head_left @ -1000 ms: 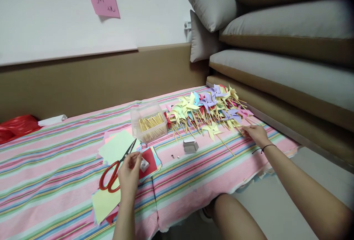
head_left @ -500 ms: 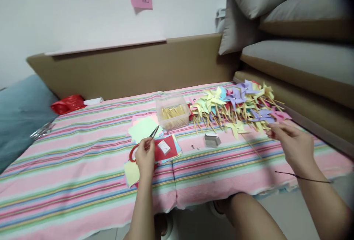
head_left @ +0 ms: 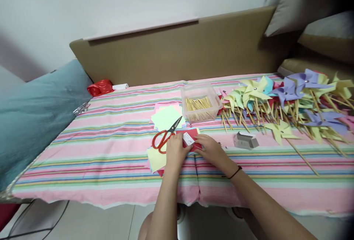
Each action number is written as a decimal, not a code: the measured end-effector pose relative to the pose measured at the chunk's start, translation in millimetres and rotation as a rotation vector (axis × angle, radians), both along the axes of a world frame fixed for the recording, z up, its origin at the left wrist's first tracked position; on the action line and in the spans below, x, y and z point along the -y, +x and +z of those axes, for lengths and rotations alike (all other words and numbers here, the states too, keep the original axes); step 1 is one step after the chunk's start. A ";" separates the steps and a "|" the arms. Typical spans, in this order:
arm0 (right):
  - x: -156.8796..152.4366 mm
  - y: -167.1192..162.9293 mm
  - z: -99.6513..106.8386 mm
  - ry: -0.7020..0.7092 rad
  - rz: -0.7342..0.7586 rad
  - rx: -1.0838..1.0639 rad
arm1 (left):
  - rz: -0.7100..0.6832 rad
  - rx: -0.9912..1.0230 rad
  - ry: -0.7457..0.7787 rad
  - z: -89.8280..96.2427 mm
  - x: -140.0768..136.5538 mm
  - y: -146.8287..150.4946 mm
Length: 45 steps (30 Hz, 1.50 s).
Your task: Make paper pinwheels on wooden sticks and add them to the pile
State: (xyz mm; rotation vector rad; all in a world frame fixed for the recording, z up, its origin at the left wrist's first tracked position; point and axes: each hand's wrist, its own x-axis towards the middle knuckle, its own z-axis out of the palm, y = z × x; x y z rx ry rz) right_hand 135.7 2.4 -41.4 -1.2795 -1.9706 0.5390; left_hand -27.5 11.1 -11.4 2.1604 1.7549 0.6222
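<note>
Both hands meet at a stack of square papers with a red sheet (head_left: 197,146) on top. My left hand (head_left: 175,150) is curled over the stack's left side, its thumb by a small white box (head_left: 188,139) lying on the red sheet. My right hand (head_left: 212,150) pinches the stack's right edge between thumb and fingers. Red-handled scissors (head_left: 167,135) lie partly spread beside my left fingers, blades pointing away to the right. Pale green sheets (head_left: 167,117) are fanned behind them. Yellow paper (head_left: 156,158) sits nearer, left of my wrist.
A clear plastic box (head_left: 200,116) holds many short sticks. Several finished paper pinwheels (head_left: 287,92) are heaped at the right, with a yellow pinwheel (head_left: 281,131) in front. A small grey box (head_left: 245,141) lies right of my hand. A blue cushion (head_left: 47,118) stands at the left.
My left hand has let go of the scissors, which now lie on the cloth and papers. My right hand has come from the pinwheels to the red sheet. The view has turned left.
</note>
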 end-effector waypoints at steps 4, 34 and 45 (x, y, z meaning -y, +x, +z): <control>-3.6 6.7 -5.5 -0.026 0.034 0.069 | 0.130 0.341 0.029 4.6 -1.4 -8.2; 0.4 24.9 31.7 -0.104 -0.433 -0.892 | 0.066 -0.106 0.028 -3.7 6.1 20.3; 7.0 35.4 37.9 0.015 -0.297 -0.846 | 0.145 0.153 0.089 -3.8 9.5 23.4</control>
